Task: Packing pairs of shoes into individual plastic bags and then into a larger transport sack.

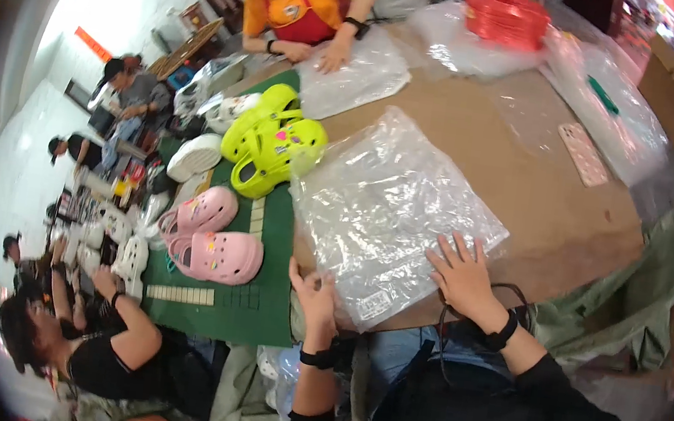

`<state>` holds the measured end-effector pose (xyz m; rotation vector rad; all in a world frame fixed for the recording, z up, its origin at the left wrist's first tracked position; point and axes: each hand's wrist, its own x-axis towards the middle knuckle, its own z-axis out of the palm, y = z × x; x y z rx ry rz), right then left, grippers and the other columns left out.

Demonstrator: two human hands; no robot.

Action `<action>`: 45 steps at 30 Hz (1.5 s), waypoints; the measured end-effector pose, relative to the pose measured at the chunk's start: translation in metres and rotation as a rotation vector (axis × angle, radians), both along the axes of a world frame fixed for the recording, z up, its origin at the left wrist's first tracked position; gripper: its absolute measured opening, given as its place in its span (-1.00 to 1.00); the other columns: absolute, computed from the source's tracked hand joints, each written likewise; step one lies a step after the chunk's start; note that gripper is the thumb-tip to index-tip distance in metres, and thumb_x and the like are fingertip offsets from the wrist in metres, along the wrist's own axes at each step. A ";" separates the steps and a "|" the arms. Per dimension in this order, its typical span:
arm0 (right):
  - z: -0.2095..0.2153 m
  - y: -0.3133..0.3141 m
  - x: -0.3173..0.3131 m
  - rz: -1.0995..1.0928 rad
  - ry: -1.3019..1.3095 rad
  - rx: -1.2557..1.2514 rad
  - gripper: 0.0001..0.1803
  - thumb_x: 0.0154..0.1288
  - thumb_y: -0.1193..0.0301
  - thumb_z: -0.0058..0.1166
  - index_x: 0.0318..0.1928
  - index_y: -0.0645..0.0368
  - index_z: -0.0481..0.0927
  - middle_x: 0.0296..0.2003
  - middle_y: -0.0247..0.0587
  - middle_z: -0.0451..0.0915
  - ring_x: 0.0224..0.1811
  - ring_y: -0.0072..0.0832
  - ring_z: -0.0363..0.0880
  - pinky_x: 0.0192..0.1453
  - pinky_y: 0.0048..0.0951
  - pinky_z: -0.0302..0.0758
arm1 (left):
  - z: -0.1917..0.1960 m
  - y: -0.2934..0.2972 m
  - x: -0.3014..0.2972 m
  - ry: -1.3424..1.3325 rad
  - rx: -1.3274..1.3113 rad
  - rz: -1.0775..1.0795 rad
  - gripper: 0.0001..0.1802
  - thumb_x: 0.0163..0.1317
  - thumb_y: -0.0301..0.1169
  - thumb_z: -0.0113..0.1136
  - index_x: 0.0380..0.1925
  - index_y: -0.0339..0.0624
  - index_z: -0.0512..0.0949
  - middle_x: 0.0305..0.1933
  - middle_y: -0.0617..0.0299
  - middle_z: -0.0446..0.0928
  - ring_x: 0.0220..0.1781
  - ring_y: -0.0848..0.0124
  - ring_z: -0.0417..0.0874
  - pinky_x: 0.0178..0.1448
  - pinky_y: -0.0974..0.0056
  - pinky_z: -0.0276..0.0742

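Observation:
A clear plastic bag (392,209) lies flat and wrinkled on the brown tabletop in front of me. My right hand (464,278) rests on its right edge, fingers spread and pressed flat. Beside the bag's lower left edge is my left hand (315,300), the index finger stretched out and apart from the thumb; I see nothing held in it. Just left of the bag, a pair of pink clogs (225,255) with small charms sits on a green mat (268,312). Behind them are lime-green clogs (277,147), one shoe close to the bag's upper left corner.
Across the table a person in orange (305,2) handles another clear bag (354,77). Red twine (505,18) and more plastic stand at the back. A phone (583,155) lies at the right. More people and white shoes (130,260) line the left side.

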<state>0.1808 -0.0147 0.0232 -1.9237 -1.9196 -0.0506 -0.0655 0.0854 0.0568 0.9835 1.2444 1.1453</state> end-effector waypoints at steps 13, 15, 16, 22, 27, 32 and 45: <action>0.025 0.011 -0.020 0.116 0.187 0.264 -0.64 0.14 0.36 0.07 -0.04 0.21 0.47 0.05 -0.06 0.40 0.20 -0.12 0.27 0.34 0.05 0.04 | 0.050 0.116 -0.131 0.851 0.767 0.366 -0.29 -0.01 -0.53 0.23 0.20 -0.36 0.21 0.14 -0.10 0.34 0.26 0.10 0.28 0.26 0.12 0.26; 0.017 0.013 -0.017 0.100 0.184 0.217 -0.63 0.15 0.35 0.06 -0.03 0.21 0.44 0.07 -0.05 0.38 0.21 -0.12 0.25 0.34 0.05 0.04 | 0.060 0.143 -0.144 1.589 0.447 0.541 -0.30 -0.02 -0.49 0.27 0.17 -0.38 0.24 0.13 -0.14 0.35 0.26 0.08 0.30 0.24 0.10 0.30; 0.012 0.014 -0.017 0.103 0.187 0.220 -0.63 0.15 0.35 0.06 -0.03 0.21 0.44 0.07 -0.05 0.38 0.21 -0.12 0.25 0.34 0.05 0.04 | 0.060 0.155 -0.158 1.591 0.449 0.547 -0.30 -0.02 -0.49 0.27 0.17 -0.38 0.24 0.13 -0.14 0.35 0.26 0.08 0.30 0.24 0.10 0.30; 0.012 0.013 -0.023 0.174 0.198 0.201 -0.62 0.15 0.36 0.06 -0.02 0.22 0.42 0.06 -0.05 0.38 0.19 -0.13 0.26 0.33 0.00 0.07 | 0.051 0.196 -0.218 0.916 0.476 0.127 -0.17 -0.18 -0.39 0.41 0.13 -0.39 0.23 0.14 -0.19 0.36 0.17 0.09 0.41 0.24 0.15 0.29; 0.012 0.011 -0.019 0.167 0.191 0.186 -0.61 0.14 0.38 0.07 0.00 0.22 0.41 0.06 -0.05 0.38 0.18 -0.12 0.27 0.33 -0.04 0.09 | 0.064 0.202 -0.179 0.532 0.407 0.376 -0.32 -0.11 -0.57 0.32 0.07 -0.47 0.27 0.09 -0.06 0.37 0.05 0.20 0.47 0.10 0.25 0.42; 0.013 0.010 -0.019 0.163 0.214 0.175 -0.58 0.12 0.39 0.08 0.01 0.23 0.40 0.07 -0.04 0.37 0.17 -0.10 0.27 0.31 -0.07 0.13 | 0.053 0.204 -0.172 0.811 0.452 0.487 -0.35 -0.13 -0.55 0.29 0.04 -0.43 0.30 -0.03 -0.07 0.49 -0.03 0.14 0.54 0.13 0.18 0.38; 0.014 0.014 -0.019 0.158 0.225 0.167 -0.59 0.13 0.40 0.06 0.00 0.27 0.39 0.04 -0.04 0.38 0.14 -0.13 0.29 0.27 -0.10 0.17 | 0.036 0.196 -0.197 0.772 0.257 0.456 -0.64 -0.08 -0.49 0.25 -0.22 -0.36 0.49 -0.18 0.05 0.55 -0.14 0.25 0.57 -0.02 0.24 0.44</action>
